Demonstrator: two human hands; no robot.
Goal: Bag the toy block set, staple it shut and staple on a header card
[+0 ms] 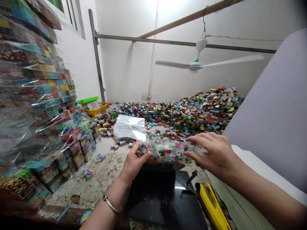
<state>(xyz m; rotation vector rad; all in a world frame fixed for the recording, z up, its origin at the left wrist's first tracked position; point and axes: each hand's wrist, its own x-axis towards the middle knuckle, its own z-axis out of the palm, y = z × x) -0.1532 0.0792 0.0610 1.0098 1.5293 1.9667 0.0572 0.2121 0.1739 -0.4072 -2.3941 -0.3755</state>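
Observation:
My left hand (134, 161) has its thumb and fingers around the left end of a row of clear plastic bags (165, 150) filled with small colourful pieces. Along the far edge of a glossy black panel (165, 198), the bags lie across the worktop. At their right end my right hand (213, 150) hovers with thumb and fingers spread apart, holding nothing that shows. Two more small clear bags of pieces, one a small packet (86, 173), lie on the worn worktop (105, 171) to the left.
Stacks of patterned little boxes in plastic wrap (48, 95) rise at left. A large heap of small boxes (206, 111) spreads along the back wall, before it a shiny plastic sheet (129, 127). A yellow tool (212, 204) lies at right. A fan (195, 65) hangs overhead.

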